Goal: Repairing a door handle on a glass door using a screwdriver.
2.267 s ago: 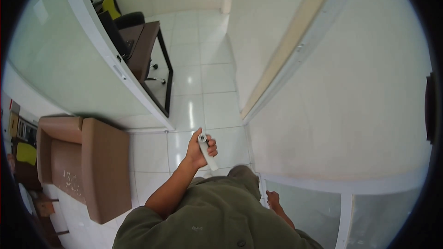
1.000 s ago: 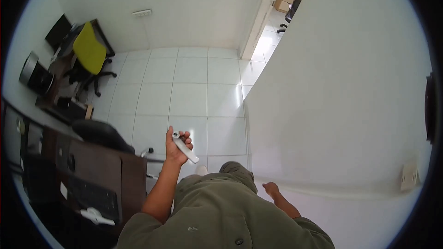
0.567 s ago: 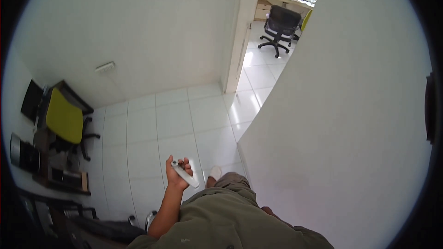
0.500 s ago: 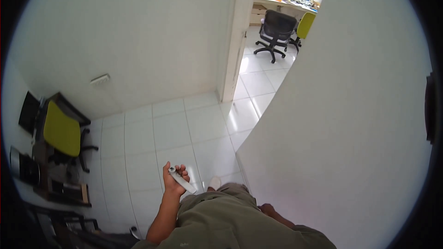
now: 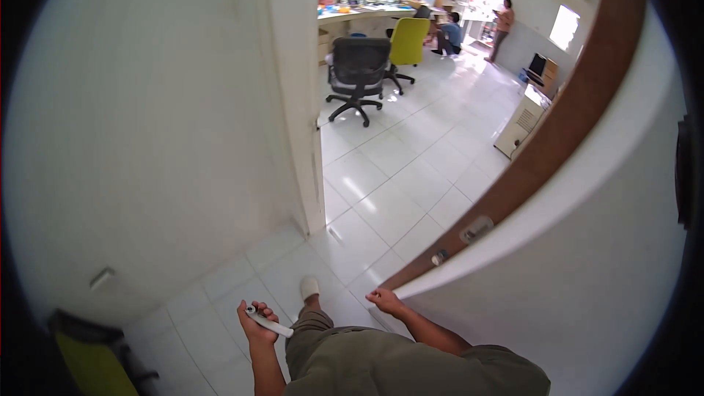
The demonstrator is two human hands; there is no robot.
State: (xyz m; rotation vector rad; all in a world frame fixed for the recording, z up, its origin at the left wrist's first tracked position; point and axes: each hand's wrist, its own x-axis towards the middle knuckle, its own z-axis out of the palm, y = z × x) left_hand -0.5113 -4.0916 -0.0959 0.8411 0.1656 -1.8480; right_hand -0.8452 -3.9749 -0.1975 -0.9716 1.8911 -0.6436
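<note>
Door point(image 5: 587, 249) edge under my right hand point(image 5: 383, 298)'s curled fingers; left hand point(image 5: 255, 323) grips a white tool point(image 5: 268, 322). Next, probably stepping through.

My left hand point(image 5: 257, 323) gripping slim white stick-like tool point(image 5: 270, 321). Right hand point(image 5: 384, 299) on edge of open door point(image 5: 587, 198). White tile floor point(image 5: 396, 183) ahead, black office chair point(image 5: 357, 66), yellow chair point(image 5: 408, 40) beyond.
</note>
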